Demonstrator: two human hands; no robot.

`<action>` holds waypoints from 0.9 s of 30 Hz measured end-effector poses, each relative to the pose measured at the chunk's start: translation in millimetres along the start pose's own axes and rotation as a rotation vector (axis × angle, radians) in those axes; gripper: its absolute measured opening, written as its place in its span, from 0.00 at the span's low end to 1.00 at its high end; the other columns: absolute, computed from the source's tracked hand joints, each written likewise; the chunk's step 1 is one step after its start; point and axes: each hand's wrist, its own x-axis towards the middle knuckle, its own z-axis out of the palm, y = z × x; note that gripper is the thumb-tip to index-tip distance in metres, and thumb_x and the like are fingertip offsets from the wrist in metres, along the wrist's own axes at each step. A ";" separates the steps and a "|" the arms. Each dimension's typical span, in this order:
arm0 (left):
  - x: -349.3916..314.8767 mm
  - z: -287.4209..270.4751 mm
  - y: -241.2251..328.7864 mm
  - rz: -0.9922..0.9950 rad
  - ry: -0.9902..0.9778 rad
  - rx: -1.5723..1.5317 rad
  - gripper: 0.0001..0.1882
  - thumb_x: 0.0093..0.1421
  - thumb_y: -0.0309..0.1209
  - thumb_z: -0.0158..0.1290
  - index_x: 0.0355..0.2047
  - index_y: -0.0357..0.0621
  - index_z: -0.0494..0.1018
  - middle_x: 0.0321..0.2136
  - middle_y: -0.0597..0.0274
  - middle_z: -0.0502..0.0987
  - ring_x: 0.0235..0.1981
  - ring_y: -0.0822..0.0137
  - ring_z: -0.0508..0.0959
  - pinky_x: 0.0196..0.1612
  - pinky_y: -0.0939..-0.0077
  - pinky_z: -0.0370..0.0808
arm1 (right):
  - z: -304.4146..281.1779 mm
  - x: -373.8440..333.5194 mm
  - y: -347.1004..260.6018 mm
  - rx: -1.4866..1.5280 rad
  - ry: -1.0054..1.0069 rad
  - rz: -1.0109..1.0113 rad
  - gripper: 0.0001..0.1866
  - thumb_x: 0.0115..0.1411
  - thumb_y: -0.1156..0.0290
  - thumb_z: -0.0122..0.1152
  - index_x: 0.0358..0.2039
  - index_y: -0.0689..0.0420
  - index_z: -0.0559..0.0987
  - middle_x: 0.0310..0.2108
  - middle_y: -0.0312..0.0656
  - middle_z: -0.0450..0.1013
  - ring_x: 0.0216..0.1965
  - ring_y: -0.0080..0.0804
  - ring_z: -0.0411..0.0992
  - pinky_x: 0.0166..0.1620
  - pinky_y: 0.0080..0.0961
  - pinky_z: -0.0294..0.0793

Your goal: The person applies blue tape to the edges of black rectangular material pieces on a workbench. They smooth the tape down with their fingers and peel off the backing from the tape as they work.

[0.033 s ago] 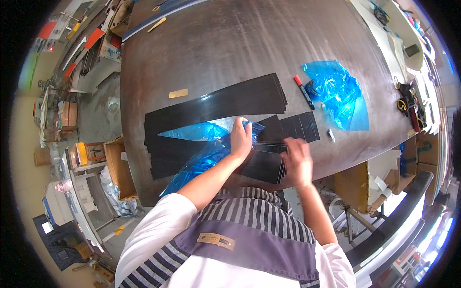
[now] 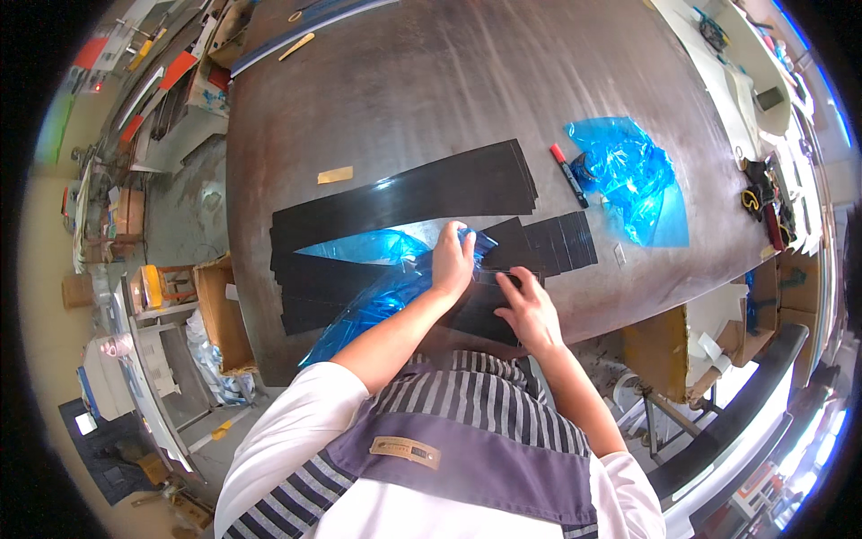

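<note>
Crumpled translucent blue plastic film (image 2: 368,301) lies across the near ends of several fanned black strips (image 2: 404,189). My left hand (image 2: 452,260) is closed on the bunched top end of that film. Close to its right, my right hand (image 2: 532,314) rests over the near black strips (image 2: 480,316), index finger and thumb apart, fingertips at their upper edge. I see nothing held between those fingers. Shorter black strips (image 2: 561,242) spread out beyond it, toward the right. Part of the stack is hidden under the film and my hands.
The brown metal table (image 2: 422,81) carries a second heap of blue film (image 2: 633,180) at right, beside a black marker with a red cap (image 2: 569,175). A tan strip (image 2: 335,175) lies behind the black strips. Cardboard boxes (image 2: 224,314) stand off the table's left edge.
My right hand has moved left and inward, from the right edge of the near black strips to over them. It was blurred before. My left hand keeps its hold on the film.
</note>
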 end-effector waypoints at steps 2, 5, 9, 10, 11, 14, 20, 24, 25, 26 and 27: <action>0.6 -6.0 -0.9 -0.009 -0.100 -0.006 0.13 0.61 0.32 0.57 0.41 0.37 0.70 0.38 0.44 0.76 0.42 0.43 0.77 0.45 0.56 0.73 | 23.1 5.6 7.4 -0.101 -0.150 -0.077 0.34 0.44 0.76 0.71 0.56 0.51 0.76 0.59 0.47 0.63 0.56 0.48 0.68 0.57 0.37 0.71; 6.7 -24.5 1.0 0.029 -0.153 -0.066 0.13 0.54 0.28 0.62 0.38 0.40 0.73 0.35 0.47 0.78 0.41 0.46 0.78 0.45 0.61 0.75 | 25.3 17.1 20.6 -0.192 -0.208 -0.091 0.33 0.45 0.74 0.71 0.55 0.48 0.77 0.61 0.41 0.62 0.54 0.43 0.68 0.55 0.35 0.74; 22.7 -120.9 -43.0 -0.051 0.069 -0.015 0.10 0.51 0.21 0.60 0.35 0.43 0.76 0.35 0.52 0.80 0.40 0.54 0.80 0.47 0.63 0.75 | 25.0 16.8 14.8 -0.250 -0.221 -0.102 0.33 0.46 0.74 0.70 0.56 0.47 0.76 0.62 0.40 0.62 0.54 0.42 0.68 0.55 0.34 0.74; 26.1 -171.7 -63.7 -0.078 0.146 0.097 0.10 0.52 0.22 0.59 0.36 0.44 0.76 0.36 0.52 0.80 0.40 0.53 0.81 0.46 0.62 0.76 | 25.3 15.3 13.8 -0.259 -0.227 -0.090 0.33 0.47 0.74 0.70 0.56 0.47 0.76 0.62 0.40 0.61 0.55 0.42 0.68 0.55 0.34 0.74; 25.9 -230.9 -90.2 -0.118 0.225 0.234 0.10 0.53 0.23 0.58 0.37 0.45 0.76 0.36 0.52 0.80 0.40 0.53 0.81 0.45 0.61 0.76 | 26.5 14.5 14.4 -0.270 -0.227 -0.078 0.33 0.47 0.73 0.70 0.57 0.46 0.76 0.62 0.40 0.61 0.55 0.42 0.68 0.55 0.35 0.74; -27.7 -473.9 -156.5 -0.399 0.490 0.851 0.12 0.57 0.25 0.54 0.42 0.48 0.76 0.38 0.53 0.80 0.41 0.53 0.81 0.44 0.59 0.77 | 27.8 12.5 13.1 -0.285 -0.236 -0.031 0.34 0.47 0.74 0.70 0.57 0.46 0.75 0.63 0.40 0.60 0.56 0.43 0.67 0.57 0.35 0.72; -232.7 -805.5 -89.9 -0.570 0.913 1.781 0.10 0.62 0.28 0.48 0.41 0.47 0.77 0.38 0.54 0.77 0.37 0.47 0.79 0.38 0.50 0.76 | 30.7 16.7 -5.9 -0.321 -0.241 -0.009 0.34 0.46 0.77 0.70 0.57 0.50 0.75 0.63 0.44 0.60 0.57 0.49 0.66 0.59 0.38 0.70; -234.7 -790.3 -161.5 -0.485 0.437 1.660 0.13 0.53 0.20 0.52 0.39 0.41 0.77 0.36 0.51 0.78 0.42 0.49 0.78 0.43 0.58 0.75 | 36.7 19.5 -4.1 -0.267 -0.231 0.029 0.38 0.43 0.79 0.71 0.59 0.55 0.73 0.62 0.47 0.62 0.57 0.51 0.65 0.59 0.40 0.68; -201.6 -704.4 -178.5 -0.347 0.321 1.328 0.12 0.53 0.20 0.54 0.38 0.42 0.78 0.37 0.51 0.79 0.42 0.51 0.79 0.46 0.59 0.75 | 29.8 18.9 -2.4 -0.290 -0.217 0.049 0.38 0.44 0.78 0.71 0.60 0.54 0.71 0.63 0.46 0.61 0.57 0.50 0.65 0.60 0.40 0.67; -181.2 -621.4 -171.3 -0.274 0.211 0.997 0.11 0.52 0.20 0.56 0.37 0.42 0.80 0.38 0.50 0.80 0.42 0.53 0.79 0.48 0.60 0.75 | 25.2 22.9 -3.2 -0.293 -0.216 0.049 0.39 0.45 0.77 0.71 0.60 0.54 0.70 0.64 0.45 0.61 0.58 0.49 0.65 0.61 0.40 0.66; -163.2 -544.3 -154.9 -0.258 0.123 0.788 0.12 0.52 0.23 0.58 0.39 0.43 0.79 0.39 0.50 0.80 0.42 0.53 0.79 0.48 0.60 0.76 | 20.8 28.2 -5.3 -0.287 -0.218 0.048 0.39 0.46 0.76 0.71 0.61 0.54 0.69 0.64 0.44 0.60 0.59 0.48 0.64 0.62 0.40 0.65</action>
